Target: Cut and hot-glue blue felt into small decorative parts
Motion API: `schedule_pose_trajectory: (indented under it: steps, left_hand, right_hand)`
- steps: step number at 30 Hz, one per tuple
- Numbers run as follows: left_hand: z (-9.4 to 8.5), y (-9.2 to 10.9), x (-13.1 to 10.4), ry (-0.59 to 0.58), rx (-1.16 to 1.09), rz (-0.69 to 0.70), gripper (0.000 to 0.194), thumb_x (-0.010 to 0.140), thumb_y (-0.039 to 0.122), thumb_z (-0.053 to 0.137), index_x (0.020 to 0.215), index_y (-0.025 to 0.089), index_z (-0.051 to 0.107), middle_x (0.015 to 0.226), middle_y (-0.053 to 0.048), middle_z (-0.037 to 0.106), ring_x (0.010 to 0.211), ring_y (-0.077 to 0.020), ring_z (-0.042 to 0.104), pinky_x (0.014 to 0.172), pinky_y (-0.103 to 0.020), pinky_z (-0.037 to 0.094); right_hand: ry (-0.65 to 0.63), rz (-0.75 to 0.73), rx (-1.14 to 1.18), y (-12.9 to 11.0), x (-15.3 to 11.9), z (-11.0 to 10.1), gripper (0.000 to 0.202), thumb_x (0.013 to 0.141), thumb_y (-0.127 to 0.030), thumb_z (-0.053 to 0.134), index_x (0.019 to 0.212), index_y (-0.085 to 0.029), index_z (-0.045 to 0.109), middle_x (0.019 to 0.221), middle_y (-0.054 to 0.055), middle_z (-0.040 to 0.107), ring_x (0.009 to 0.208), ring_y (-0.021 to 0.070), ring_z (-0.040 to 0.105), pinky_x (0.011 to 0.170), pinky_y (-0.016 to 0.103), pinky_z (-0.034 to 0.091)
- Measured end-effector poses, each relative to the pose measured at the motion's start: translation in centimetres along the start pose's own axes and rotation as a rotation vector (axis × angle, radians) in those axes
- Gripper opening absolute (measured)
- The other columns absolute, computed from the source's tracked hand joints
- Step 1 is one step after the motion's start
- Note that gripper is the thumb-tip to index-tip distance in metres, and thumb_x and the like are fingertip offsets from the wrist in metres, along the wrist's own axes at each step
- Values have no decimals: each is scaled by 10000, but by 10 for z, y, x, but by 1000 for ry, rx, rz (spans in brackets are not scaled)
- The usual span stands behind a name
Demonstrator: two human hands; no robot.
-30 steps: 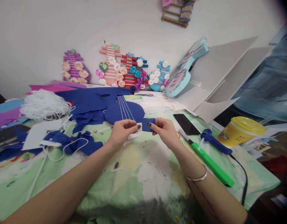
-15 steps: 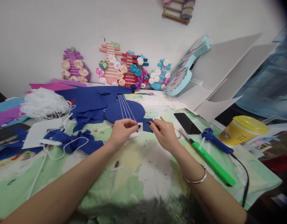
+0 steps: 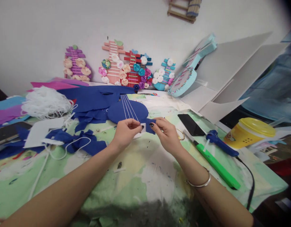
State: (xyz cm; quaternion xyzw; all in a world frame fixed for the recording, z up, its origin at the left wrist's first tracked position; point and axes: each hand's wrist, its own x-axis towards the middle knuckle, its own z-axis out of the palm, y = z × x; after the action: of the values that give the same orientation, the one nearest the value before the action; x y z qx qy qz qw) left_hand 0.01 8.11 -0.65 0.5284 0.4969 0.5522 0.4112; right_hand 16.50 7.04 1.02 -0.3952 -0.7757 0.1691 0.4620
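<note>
Above the paint-stained counter, the left hand has its grip pinched on a small white piece, thumb and forefinger pressed together. The right hand pinches the right side of a dark-blue sheet piece between thumb and curled fingers. Both small pieces are between the hands, just on the near side of a blue rounded panel strung with white cords.

Half a second ago the blue piece lay squarer, to the right of the white one; now it has tilted, and its upper left corner reaches along the top of the white piece. This suggests the two are being lined up against each other; whether they are joined cannot be told, as fingers cover the meeting edge. The hands have hardly moved otherwise.

To the right of them lie a smartphone, a green utility knife and a blue glue gun, all untouched.
</note>
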Motion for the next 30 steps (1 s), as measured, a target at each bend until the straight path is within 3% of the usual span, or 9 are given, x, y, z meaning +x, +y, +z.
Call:
schedule_pose_trajectory:
  steps: [4, 21, 30]
  left_hand:
    - [0, 0, -1, 10, 43, 29, 143, 596, 226, 717, 662, 138, 625, 610, 0, 628, 567, -110, 561, 547, -219, 440]
    - [4, -1, -6, 50, 189, 145, 134, 619, 248, 677, 642, 155, 584, 607, -5, 618, 565, -122, 557, 566, -244, 438]
    - [3, -4, -4, 59, 229, 179, 127, 641, 253, 668, 656, 155, 590, 619, -9, 633, 575, -129, 578, 575, -246, 453]
  right_hand:
    - [8, 137, 80, 2, -2, 4, 391, 893, -366, 468, 574, -208, 307, 556, -48, 279, 542, 108, 290, 522, 255, 232]
    - [-11, 164, 174, 4, -5, 12, 378, 879, -384, 489, 573, -193, 376, 568, -43, 316, 542, 94, 281, 504, 248, 221]
    - [73, 163, -13, 0, -5, 10, 412, 838, -335, 553, 532, -186, 322, 502, -61, 276, 506, 77, 261, 496, 238, 202]
